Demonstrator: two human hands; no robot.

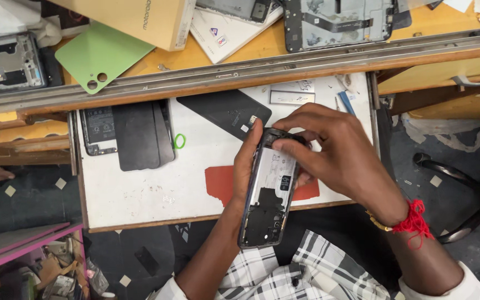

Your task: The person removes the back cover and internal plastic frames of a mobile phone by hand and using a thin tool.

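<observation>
We find an opened smartphone, its back cover off and its internal boards and shields exposed, held upright-lengthwise above the near edge of a white pull-out tray. The left hand grips the phone along its left side, fingers wrapped narrowly behind the frame and the thumb lying against the left edge. The right hand comes over from the right, its fingers curled tight on the phone's far end, pinching the top of the frame; a red thread bracelet sits at that wrist. On the tray, to the left, we note a second opened phone partly covered by two dark back panels, with a small green ring just beside them. A black back cover lies far of the held phone, and a red patch on the tray shows behind the hands. On the orange bench beyond the metal rail, we record a green back cover at far left, a cardboard box beside it, and a stripped phone frame at far right. A plaid shirt shows at the near edge.
</observation>
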